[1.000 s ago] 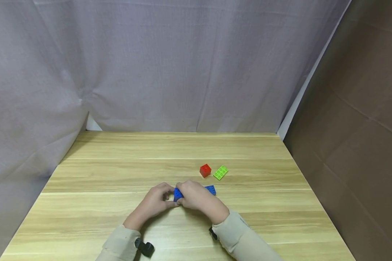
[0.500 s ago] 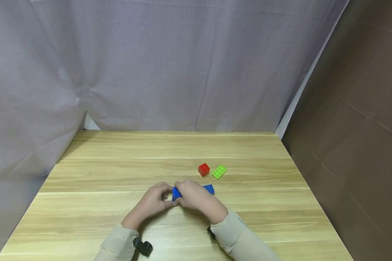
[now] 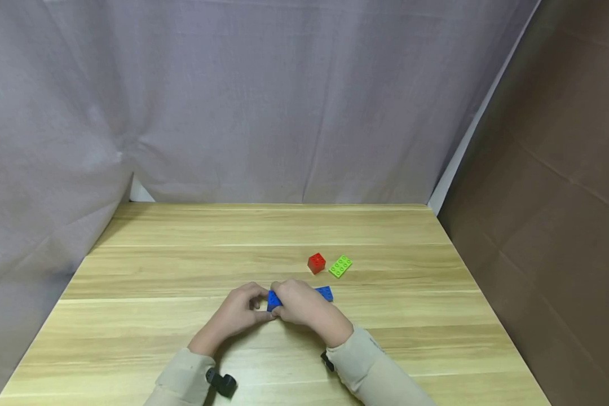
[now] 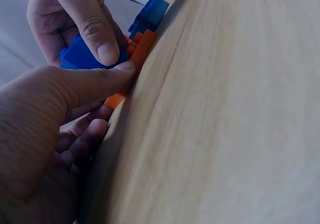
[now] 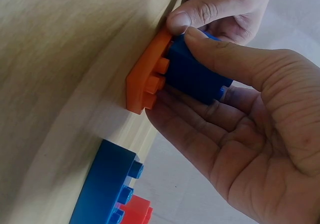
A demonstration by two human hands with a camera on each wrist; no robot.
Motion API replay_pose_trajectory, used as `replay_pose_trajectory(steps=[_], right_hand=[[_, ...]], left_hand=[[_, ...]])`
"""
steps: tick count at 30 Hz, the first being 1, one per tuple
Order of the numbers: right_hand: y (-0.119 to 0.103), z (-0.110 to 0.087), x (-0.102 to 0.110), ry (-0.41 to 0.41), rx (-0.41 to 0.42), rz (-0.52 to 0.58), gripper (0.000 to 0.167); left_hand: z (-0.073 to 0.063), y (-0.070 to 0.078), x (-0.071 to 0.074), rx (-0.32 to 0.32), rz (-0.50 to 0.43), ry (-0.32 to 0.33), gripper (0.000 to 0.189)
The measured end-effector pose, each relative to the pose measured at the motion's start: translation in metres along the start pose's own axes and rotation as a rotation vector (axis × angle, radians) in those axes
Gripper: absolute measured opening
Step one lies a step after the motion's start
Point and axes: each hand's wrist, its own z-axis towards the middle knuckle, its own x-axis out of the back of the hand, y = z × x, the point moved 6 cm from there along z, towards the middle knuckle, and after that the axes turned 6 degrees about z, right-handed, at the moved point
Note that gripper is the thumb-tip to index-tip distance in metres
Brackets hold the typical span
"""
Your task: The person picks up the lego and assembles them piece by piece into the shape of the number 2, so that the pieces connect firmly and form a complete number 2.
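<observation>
My right hand [image 3: 304, 304] pinches a blue toy brick [image 5: 192, 69] between thumb and fingers. Under that brick lies a thin orange studded plate [image 5: 142, 79] on the table; the brick covers one end, and bare studs show at the other. Whether the brick is fully pressed down, I cannot tell. From the opposite side my left hand [image 3: 238, 310] grips the covered end of the plate, its thumb touching the brick's lower edge beside my right thumb. In the head view, the right hand hides the orange plate.
Just right of my right hand lies another blue brick [image 3: 325, 293]. Behind it stand a red brick [image 3: 316, 263] and a flat lime-green studded plate [image 3: 340, 266]. The wooden table [image 3: 182, 254] ends at a grey curtain [image 3: 233, 113].
The head view has shifted slightly, moving everything a little to the left in it. Both hands keep their hold on the blue brick and orange plate, with no clear movement of their own.
</observation>
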Motion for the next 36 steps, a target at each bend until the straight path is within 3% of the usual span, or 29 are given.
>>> replay_pose_trajectory(steps=[36], right_hand=[[-0.0024,0.0008,-0.0016,0.008,-0.006,-0.004,0.024]], left_hand=[[-0.0019,-0.0004,-0.0012,0.000,-0.001,0.019,0.034]])
